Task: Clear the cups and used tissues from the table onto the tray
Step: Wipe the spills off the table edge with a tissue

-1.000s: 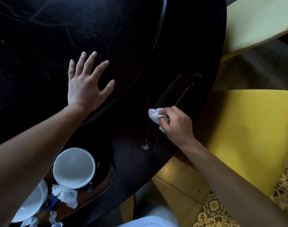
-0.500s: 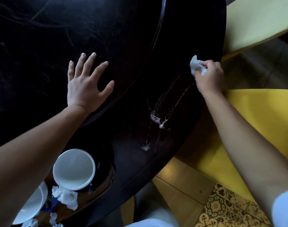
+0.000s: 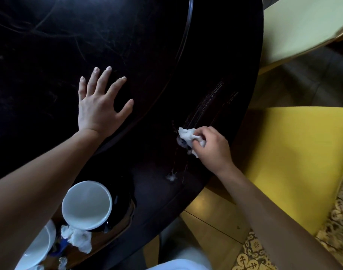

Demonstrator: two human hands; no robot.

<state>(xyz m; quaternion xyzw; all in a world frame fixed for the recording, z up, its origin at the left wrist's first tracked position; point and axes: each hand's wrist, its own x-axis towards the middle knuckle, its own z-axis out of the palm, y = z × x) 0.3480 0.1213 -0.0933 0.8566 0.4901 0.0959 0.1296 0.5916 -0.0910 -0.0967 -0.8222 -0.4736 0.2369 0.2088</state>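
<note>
My right hand (image 3: 213, 147) grips a crumpled white tissue (image 3: 188, 136) and presses it on the dark round table (image 3: 215, 45) near its right edge, over wet streaks. A small white blob of spill (image 3: 171, 177) lies below the tissue. My left hand (image 3: 100, 106) rests flat with spread fingers on the table's raised dark centre disc (image 3: 88, 36). At the lower left, a white cup (image 3: 86, 205) stands on a brown tray (image 3: 108, 236) with a crumpled tissue (image 3: 77, 238) beside it. A second white cup (image 3: 36, 252) is partly hidden under my left forearm.
A yellow chair seat (image 3: 293, 162) stands close to the table's right edge. A pale yellow-green chair (image 3: 303, 26) is at the upper right. Patterned floor tiles (image 3: 254, 254) show below, and a wooden floor strip lies by the table's rim.
My right hand has dragged the tissue from the table's far right edge back down toward me along the wet streak. The left hand and the cups have not moved.
</note>
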